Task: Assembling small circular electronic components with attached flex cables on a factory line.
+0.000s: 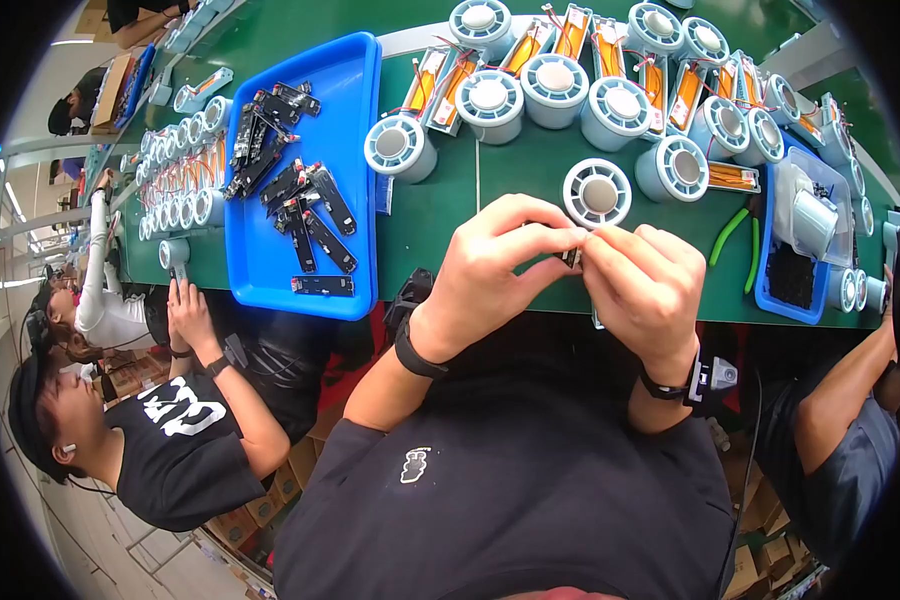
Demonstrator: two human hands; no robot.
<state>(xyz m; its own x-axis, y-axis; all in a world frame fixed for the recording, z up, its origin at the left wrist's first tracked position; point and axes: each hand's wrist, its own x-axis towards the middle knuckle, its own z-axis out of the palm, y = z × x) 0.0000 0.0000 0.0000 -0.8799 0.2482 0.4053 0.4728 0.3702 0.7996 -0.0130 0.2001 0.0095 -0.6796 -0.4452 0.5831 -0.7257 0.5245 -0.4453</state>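
Small dark part (571, 258), pinched by the left hand (495, 268); the right hand (648, 288) bunches fingertips alongside (on what, cannot tell).

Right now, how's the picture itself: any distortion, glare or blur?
Head view: fisheye distortion, with black corners and the left-side co-worker looking tipped over; head view: a light strip glares at the left rim; head view: the left hand and right hand look fairly sharp, but the small part at their fingertips is mostly hidden.
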